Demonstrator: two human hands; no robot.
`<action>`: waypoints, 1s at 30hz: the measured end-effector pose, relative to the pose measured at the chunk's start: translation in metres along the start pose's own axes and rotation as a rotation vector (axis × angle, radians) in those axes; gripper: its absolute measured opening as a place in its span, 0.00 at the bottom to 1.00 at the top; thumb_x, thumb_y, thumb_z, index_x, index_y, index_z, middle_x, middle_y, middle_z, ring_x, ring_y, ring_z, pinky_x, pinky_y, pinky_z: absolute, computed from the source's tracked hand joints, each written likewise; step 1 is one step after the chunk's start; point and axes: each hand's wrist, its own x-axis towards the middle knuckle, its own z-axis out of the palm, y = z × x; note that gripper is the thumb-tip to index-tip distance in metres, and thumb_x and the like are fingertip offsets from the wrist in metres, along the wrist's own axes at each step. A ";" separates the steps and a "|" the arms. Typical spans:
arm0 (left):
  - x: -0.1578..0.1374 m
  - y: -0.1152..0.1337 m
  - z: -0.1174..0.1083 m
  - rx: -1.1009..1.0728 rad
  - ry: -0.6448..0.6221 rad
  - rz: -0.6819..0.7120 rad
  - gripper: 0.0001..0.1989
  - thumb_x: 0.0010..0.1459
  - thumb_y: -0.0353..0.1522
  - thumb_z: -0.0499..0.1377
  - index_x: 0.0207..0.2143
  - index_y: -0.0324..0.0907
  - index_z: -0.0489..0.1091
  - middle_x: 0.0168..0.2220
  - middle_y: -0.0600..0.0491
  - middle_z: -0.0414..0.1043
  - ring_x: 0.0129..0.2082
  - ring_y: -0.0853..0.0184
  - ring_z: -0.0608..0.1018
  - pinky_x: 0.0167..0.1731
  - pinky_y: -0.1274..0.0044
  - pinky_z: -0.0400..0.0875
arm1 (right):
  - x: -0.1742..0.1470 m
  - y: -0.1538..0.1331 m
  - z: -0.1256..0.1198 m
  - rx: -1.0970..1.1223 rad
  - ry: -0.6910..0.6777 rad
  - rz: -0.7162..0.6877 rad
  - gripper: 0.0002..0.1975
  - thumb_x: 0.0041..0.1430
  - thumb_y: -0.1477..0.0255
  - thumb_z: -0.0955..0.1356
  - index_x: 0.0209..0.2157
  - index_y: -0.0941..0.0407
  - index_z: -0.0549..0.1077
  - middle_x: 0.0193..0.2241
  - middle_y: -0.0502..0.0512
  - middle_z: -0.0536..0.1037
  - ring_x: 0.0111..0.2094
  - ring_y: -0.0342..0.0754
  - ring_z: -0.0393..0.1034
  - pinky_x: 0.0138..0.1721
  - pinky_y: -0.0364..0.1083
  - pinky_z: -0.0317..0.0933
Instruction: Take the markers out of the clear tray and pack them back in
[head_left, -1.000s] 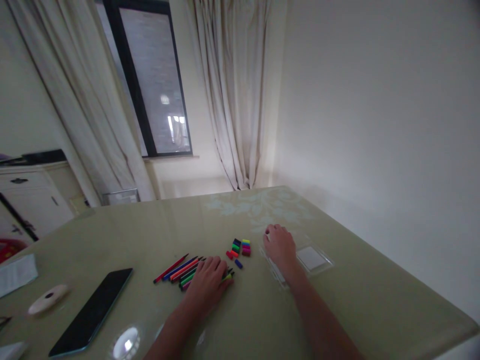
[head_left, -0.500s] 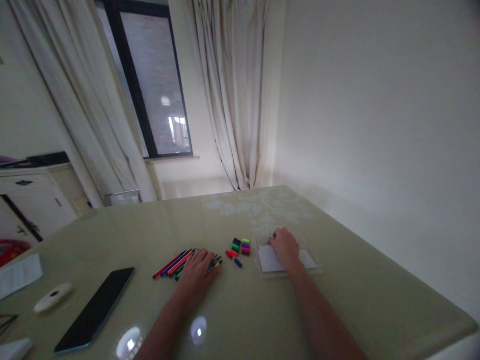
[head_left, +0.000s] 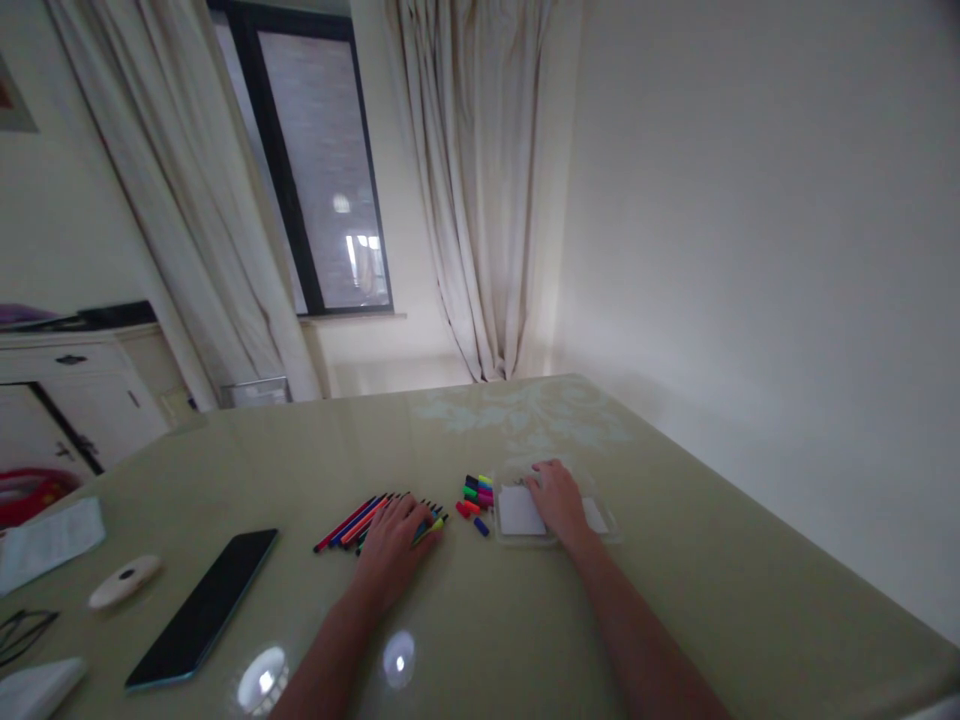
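Note:
My left hand (head_left: 395, 540) lies over a row of felt-tip pens (head_left: 352, 523) in several colours, its fingers spread across them. Their dark tips show past the fingers on the right. My right hand (head_left: 561, 503) is at a shallow clear plastic box (head_left: 613, 530), fingers bent at its far side; their exact contact is partly hidden. White paper or card (head_left: 521, 512) lies in the box under the hand. Just left of the box sits a cluster of coloured pen caps (head_left: 471, 493), and a loose blue cap (head_left: 481, 526) lies nearer to me.
On the table's left are a black phone (head_left: 206, 605), an oval white object (head_left: 125, 582), a pale sheet (head_left: 52, 545) and dark-framed glasses (head_left: 26, 635). A round shiny object (head_left: 262, 680) is near my left forearm. A wall runs along the right.
The clear box has slid left with my right hand, up against the pen caps and partly hiding them. My left hand stays on the pens. The view has shifted slightly.

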 end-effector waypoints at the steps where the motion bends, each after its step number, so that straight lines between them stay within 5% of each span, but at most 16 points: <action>1: 0.000 0.001 0.000 -0.001 0.008 -0.009 0.08 0.64 0.40 0.60 0.37 0.46 0.72 0.41 0.52 0.74 0.45 0.58 0.74 0.46 0.67 0.66 | -0.001 -0.001 -0.001 -0.002 0.000 -0.003 0.14 0.66 0.72 0.65 0.48 0.59 0.78 0.49 0.63 0.78 0.49 0.52 0.73 0.52 0.46 0.61; 7: 0.006 -0.010 -0.010 -0.027 0.194 -0.196 0.12 0.66 0.43 0.55 0.37 0.46 0.71 0.38 0.51 0.75 0.41 0.59 0.77 0.44 0.69 0.68 | -0.006 -0.013 -0.009 0.039 0.073 -0.066 0.13 0.67 0.75 0.63 0.47 0.57 0.78 0.49 0.62 0.76 0.52 0.53 0.70 0.54 0.46 0.60; 12: 0.004 -0.042 -0.026 0.009 0.325 -0.458 0.11 0.67 0.38 0.50 0.39 0.43 0.70 0.34 0.49 0.75 0.37 0.58 0.78 0.39 0.70 0.69 | -0.025 -0.051 -0.003 0.167 -0.003 -0.359 0.11 0.70 0.73 0.64 0.45 0.56 0.79 0.47 0.59 0.76 0.49 0.50 0.70 0.53 0.45 0.62; 17: -0.003 -0.056 -0.040 0.079 0.276 -0.526 0.10 0.65 0.37 0.53 0.37 0.44 0.72 0.37 0.48 0.77 0.39 0.55 0.78 0.39 0.69 0.68 | -0.043 -0.080 0.009 0.070 -0.105 -0.539 0.10 0.68 0.70 0.67 0.42 0.54 0.81 0.50 0.59 0.76 0.51 0.53 0.69 0.54 0.50 0.62; 25: -0.009 -0.055 -0.043 0.210 0.095 -0.640 0.15 0.67 0.39 0.52 0.44 0.44 0.76 0.47 0.43 0.77 0.49 0.46 0.76 0.43 0.62 0.68 | -0.044 -0.079 0.010 0.048 -0.103 -0.568 0.08 0.67 0.70 0.68 0.40 0.55 0.81 0.48 0.59 0.76 0.51 0.54 0.68 0.53 0.50 0.62; 30: -0.010 -0.059 -0.037 0.153 0.045 -0.644 0.14 0.67 0.37 0.52 0.40 0.45 0.77 0.42 0.46 0.79 0.45 0.52 0.79 0.42 0.65 0.69 | -0.045 -0.081 0.011 0.045 -0.110 -0.565 0.08 0.68 0.71 0.68 0.38 0.56 0.80 0.48 0.59 0.76 0.50 0.54 0.69 0.54 0.51 0.63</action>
